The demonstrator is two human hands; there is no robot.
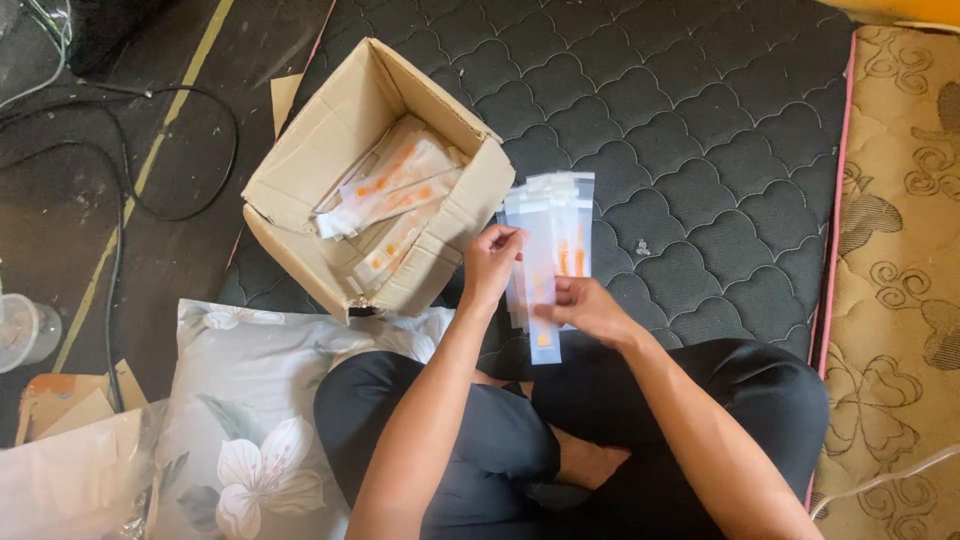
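Observation:
A fan of long clear plastic packets (553,235) with orange items inside is held up over the dark quilted mattress (700,130). My left hand (490,262) pinches the left edge of the fan with thumb and fingers. My right hand (585,308) grips the lower part of the same packets from the right. Left of my hands stands an open cardboard box (300,170), tilted, with several more such packets (395,195) lying inside. I sit cross-legged in dark trousers.
A floral pillow (250,430) lies at my left knee. Black cables (120,200) run over the dark floor at left, near a clear plastic cup (25,330) and cardboard scraps (70,400). A beige patterned rug (900,270) borders the mattress on the right.

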